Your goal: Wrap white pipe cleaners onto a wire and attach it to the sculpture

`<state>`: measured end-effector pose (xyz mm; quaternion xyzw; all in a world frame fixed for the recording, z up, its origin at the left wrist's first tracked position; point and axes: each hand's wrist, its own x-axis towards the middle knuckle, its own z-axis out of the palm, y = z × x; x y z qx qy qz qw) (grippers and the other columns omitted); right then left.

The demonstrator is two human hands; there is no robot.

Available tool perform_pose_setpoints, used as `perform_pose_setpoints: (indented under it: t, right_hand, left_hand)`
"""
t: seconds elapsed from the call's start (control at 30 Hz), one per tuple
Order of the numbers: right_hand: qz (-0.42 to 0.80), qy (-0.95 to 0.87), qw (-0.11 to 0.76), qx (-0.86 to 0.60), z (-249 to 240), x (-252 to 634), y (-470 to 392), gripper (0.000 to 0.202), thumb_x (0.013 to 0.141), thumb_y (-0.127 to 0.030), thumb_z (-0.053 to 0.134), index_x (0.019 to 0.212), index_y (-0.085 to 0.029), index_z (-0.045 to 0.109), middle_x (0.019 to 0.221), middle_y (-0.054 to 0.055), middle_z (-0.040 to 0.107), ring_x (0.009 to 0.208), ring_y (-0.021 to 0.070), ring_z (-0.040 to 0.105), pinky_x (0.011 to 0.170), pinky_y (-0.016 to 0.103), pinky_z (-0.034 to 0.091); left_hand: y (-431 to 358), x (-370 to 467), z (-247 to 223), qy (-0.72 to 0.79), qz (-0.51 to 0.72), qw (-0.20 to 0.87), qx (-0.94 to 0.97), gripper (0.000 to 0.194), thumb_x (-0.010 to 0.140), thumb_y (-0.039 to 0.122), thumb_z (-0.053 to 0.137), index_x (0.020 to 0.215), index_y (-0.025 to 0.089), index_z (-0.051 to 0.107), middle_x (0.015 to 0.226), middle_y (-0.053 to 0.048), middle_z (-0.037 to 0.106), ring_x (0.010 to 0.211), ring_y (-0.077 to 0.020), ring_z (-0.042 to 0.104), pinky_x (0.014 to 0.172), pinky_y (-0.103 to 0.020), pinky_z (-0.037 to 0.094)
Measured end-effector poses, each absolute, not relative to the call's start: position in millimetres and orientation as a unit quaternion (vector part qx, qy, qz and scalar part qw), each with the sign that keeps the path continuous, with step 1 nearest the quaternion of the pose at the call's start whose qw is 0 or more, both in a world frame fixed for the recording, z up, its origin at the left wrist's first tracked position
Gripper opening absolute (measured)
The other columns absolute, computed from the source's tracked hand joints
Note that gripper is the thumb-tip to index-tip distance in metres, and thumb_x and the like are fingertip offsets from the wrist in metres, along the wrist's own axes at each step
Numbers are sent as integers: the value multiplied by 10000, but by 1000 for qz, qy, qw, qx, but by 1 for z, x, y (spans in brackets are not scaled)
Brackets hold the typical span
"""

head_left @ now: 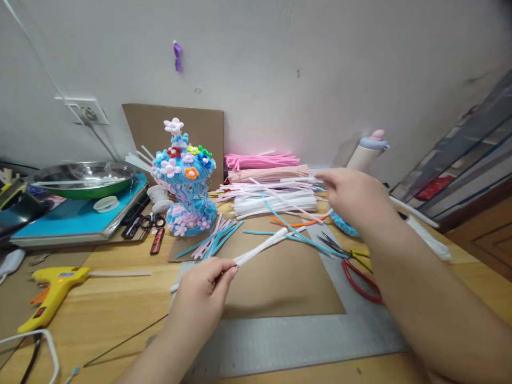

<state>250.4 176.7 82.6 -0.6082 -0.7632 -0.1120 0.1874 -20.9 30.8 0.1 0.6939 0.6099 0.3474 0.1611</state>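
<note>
My left hand (pixel 214 285) pinches a white fuzzy twisted stem (pixel 262 248), which slants up to the right over the brown cardboard (pixel 276 282). A thin dark wire (pixel 126 341) runs down to the left from beside that hand. My right hand (pixel 352 194) reaches over the right end of the pipe cleaner piles, its fingers pressed together near the white bundle (pixel 276 202); what they hold, if anything, is too small to make out. Loose blue stems (pixel 288 218) and an orange stem (pixel 276 220) lie between the hands.
A blue flowered pipe cleaner model (pixel 188 170) stands at the back left. Further left are a yellow glue gun (pixel 60 288), black scissors (pixel 152 221) and a metal pan (pixel 84 176). Pliers (pixel 360 258) and red-handled scissors (pixel 362 282) lie right, with a bottle (pixel 368 152) behind.
</note>
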Motion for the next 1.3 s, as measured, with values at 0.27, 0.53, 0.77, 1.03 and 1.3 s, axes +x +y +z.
perform_pose_setpoints:
  t: [0.27,0.53,0.77,1.03,1.3]
  right_hand:
    - [40,-856,408,-314,67,242,74,172,873,-176,546,978,-256,657,926,40,669,847,177,632,749,291,498]
    - [34,-864,373,-338,43,234,63,168,892,-156,509,969,-230,639,889,46,644,826,176,599,718,304,467]
    - [30,-872,353,-336,33,233,67,149,892,-153,520,968,-208,635,890,51,635,820,176,575,708,301,441]
    - [-114,-881,297,-351,34,228,65,147,896,-176,506,932,-205,646,931,73,661,853,219,571,743,345,405]
    - [-26,-929,209,-303,35,197,50,224,905,-171,466,1041,-235,631,843,41,622,734,175,504,626,313,314]
  left_hand:
    - [27,-18,3,558,351,94,746,149,879,223,518,872,208,667,821,-15,684,768,-144,624,692,-243,464]
    - [21,-16,1,538,343,77,766,143,888,231,522,837,200,652,833,-26,669,761,-145,613,680,-241,458]
    - [23,-16,-1,538,342,80,766,117,878,197,539,891,204,655,861,-20,678,780,-140,613,692,-237,457]
    - [24,-14,0,548,312,88,771,130,884,207,519,894,203,649,845,-23,663,776,-147,604,689,-243,450]
    - [20,-7,2,551,287,145,770,195,879,203,496,763,183,652,704,-23,615,664,-143,561,610,-246,407]
